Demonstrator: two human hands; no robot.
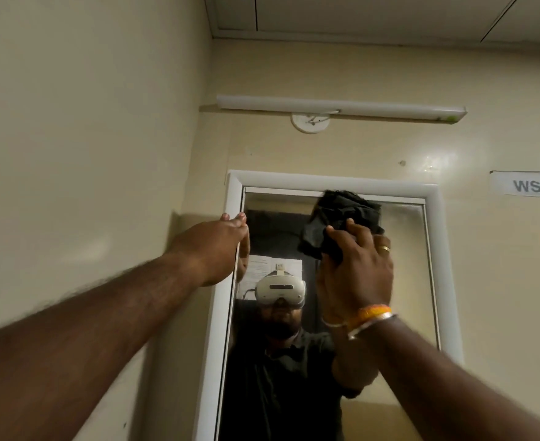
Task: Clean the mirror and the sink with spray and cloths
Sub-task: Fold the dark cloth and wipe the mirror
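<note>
A tall mirror in a white frame hangs on the cream wall ahead. My right hand presses a crumpled black cloth against the glass near the top edge, right of centre. My left hand rests flat on the frame's upper left side, fingers together, holding nothing. The glass reflects a person in a dark shirt wearing a white headset. No sink or spray bottle is in view.
A white tube light is mounted on the wall above the mirror, with a round white fitting under it. A paper label reading "WS 13" is stuck at the right. A side wall stands close on the left.
</note>
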